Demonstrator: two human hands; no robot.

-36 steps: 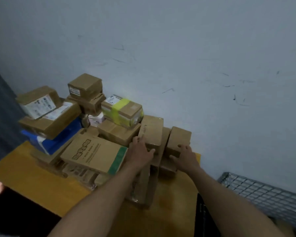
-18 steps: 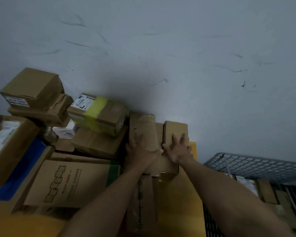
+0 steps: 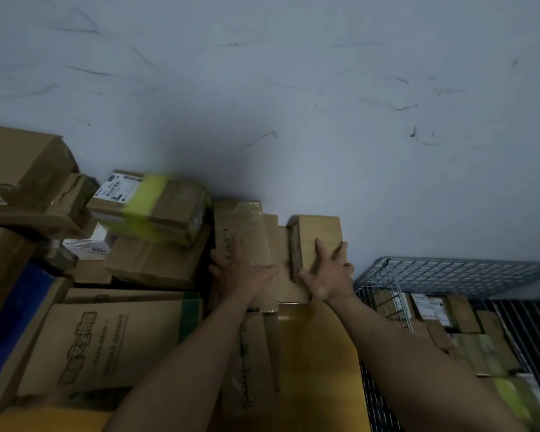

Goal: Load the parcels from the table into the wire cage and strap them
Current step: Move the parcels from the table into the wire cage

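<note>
Cardboard seemed stiff and light, so the right hand [image 3: 328, 277], fingers [image 3: 340, 254] spread, clasped the small brown cardboard box [image 3: 321, 230] by its sides just left of the grey wire cage [image 3: 449, 269], while the left hand [image 3: 243, 272] curled round the tall taped brown parcel [image 3: 240, 226] farther left.
</note>
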